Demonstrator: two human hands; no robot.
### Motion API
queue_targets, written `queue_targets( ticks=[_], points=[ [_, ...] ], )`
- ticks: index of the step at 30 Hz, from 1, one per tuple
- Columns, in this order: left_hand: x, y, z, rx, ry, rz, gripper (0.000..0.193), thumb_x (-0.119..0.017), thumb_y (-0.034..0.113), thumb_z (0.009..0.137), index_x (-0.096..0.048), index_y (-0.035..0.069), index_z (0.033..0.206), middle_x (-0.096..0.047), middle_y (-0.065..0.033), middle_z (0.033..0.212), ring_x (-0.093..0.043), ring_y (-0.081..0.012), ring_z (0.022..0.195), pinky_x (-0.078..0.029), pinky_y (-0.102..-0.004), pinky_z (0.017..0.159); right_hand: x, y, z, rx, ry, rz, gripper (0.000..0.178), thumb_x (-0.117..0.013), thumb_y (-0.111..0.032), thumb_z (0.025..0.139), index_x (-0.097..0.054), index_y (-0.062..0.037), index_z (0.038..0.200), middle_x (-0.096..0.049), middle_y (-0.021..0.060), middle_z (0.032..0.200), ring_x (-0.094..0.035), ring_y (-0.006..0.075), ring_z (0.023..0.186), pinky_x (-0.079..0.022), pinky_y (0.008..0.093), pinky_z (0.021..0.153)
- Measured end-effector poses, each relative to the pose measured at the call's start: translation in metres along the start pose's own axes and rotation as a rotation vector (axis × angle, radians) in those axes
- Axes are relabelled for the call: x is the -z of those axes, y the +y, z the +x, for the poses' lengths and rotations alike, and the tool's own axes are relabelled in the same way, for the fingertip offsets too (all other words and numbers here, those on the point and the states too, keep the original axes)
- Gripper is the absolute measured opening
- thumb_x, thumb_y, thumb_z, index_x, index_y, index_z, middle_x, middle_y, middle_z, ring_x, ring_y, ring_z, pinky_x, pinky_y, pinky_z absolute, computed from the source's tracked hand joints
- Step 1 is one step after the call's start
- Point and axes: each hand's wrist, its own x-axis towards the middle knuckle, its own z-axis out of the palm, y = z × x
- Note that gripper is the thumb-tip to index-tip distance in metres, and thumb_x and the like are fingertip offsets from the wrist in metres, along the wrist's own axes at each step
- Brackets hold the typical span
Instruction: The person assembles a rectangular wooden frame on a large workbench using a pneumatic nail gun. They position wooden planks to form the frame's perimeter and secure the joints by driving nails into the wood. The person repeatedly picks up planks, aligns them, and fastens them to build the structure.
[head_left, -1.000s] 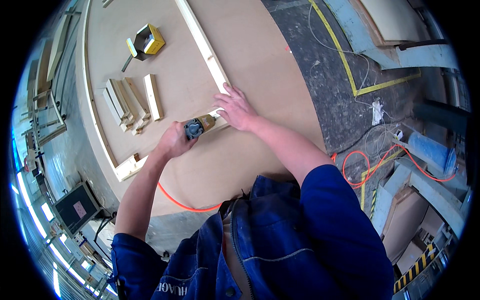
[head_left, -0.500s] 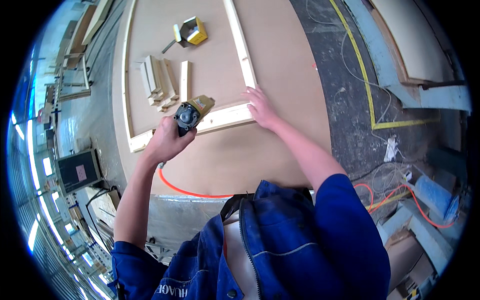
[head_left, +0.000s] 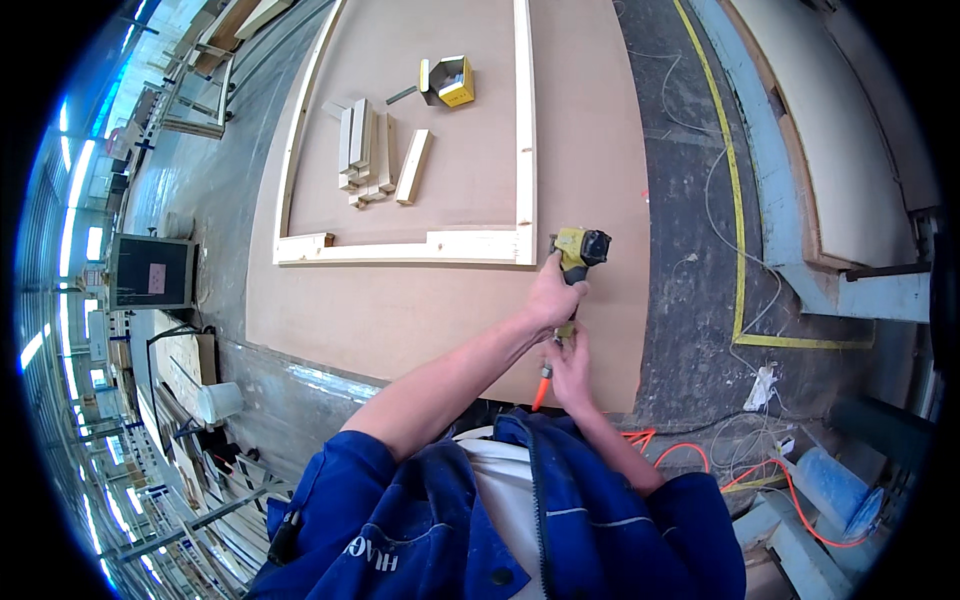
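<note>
A yellow and black air nail gun [head_left: 580,252] is held over the board, just beyond the near right corner of the pale wooden frame [head_left: 480,246]. My left hand [head_left: 552,298] is closed round its black handle. Below it, my right hand [head_left: 570,368] closes on the handle's lower end, by the fitting of the orange air hose [head_left: 542,388]. Some of the right fingers are hidden behind the gun. The frame lies flat on a large brown board [head_left: 420,310], with short blocks laid along the inside of its near rail at both corners.
Inside the frame are a stack of short wood pieces [head_left: 366,150], a single loose piece [head_left: 414,168] and an open yellow box [head_left: 456,84]. The orange hose trails over the floor at right, near a blue cylinder [head_left: 838,490]. A yellow floor line [head_left: 738,210] runs beyond.
My left hand has carried the nail gun rightward, off the frame's near rail. My right hand has left the frame's corner and come back to the gun's lower end. The view has shifted.
</note>
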Motion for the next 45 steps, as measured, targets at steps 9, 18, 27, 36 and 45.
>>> queue_targets(
  ticks=[9, 18, 27, 36, 45],
  points=[
    [0.032, -0.04, -0.006, -0.102, -0.157, -0.124, 0.062, -0.07, 0.017, 0.091, -0.05, -0.002, 0.147, -0.068, -0.0159, 0.116, -0.069, -0.0204, 0.096, -0.057, -0.036, 0.09, 0.07, -0.006, 0.036, -0.195, 0.226, -0.056, 0.025, -0.058, -0.01, 0.104, -0.053, -0.0034, 0.127, -0.06, 0.0042, 0.085, -0.054, 0.0092, 0.054, -0.041, 0.0244, 0.043],
    [0.16, -0.188, -0.039, -0.003, 0.112, 0.363, 0.054, -0.072, 0.026, 0.09, -0.06, 0.0, 0.136, -0.066, -0.0235, 0.127, -0.064, -0.0349, 0.119, -0.052, -0.043, 0.104, 0.081, 0.001, 0.067, -0.225, 0.227, -0.525, 0.02, -0.06, -0.007, 0.098, -0.051, -0.0006, 0.115, -0.062, 0.0081, 0.074, -0.066, 0.0185, 0.054, -0.053, 0.0339, 0.045],
    [0.202, -0.312, -0.101, -0.347, 0.027, 0.805, 0.075, -0.077, 0.033, 0.082, -0.048, 0.006, 0.145, -0.04, -0.0251, 0.153, -0.039, -0.0413, 0.143, -0.039, -0.0484, 0.118, 0.088, 0.016, 0.057, -0.101, 0.352, -0.948, 0.057, -0.073, -0.014, 0.085, -0.048, -0.003, 0.135, -0.065, 0.0245, 0.117, -0.07, 0.0401, 0.1, -0.058, 0.0488, 0.082],
    [0.268, -0.413, -0.1, -0.486, 0.034, 0.482, 0.055, -0.078, 0.028, 0.08, -0.065, 0.011, 0.13, -0.05, -0.0185, 0.147, -0.049, -0.0395, 0.136, -0.042, -0.0463, 0.116, 0.054, 0.054, -0.005, -0.188, 0.504, -1.403, 0.069, -0.075, -0.02, 0.081, -0.048, -0.0037, 0.142, -0.058, 0.0259, 0.133, -0.055, 0.0433, 0.127, -0.045, 0.0501, 0.108],
    [0.314, -0.469, -0.135, -0.359, 0.39, 0.385, 0.048, -0.084, 0.024, 0.069, -0.073, 0.021, 0.116, -0.053, -0.0163, 0.144, -0.051, -0.0387, 0.13, -0.042, -0.0505, 0.11, 0.084, 0.17, -0.159, -0.483, 0.348, -1.211, 0.042, -0.073, -0.034, 0.085, -0.072, -0.0061, 0.116, -0.075, 0.0194, 0.108, -0.071, 0.038, 0.104, -0.055, 0.0474, 0.094]
  ],
)
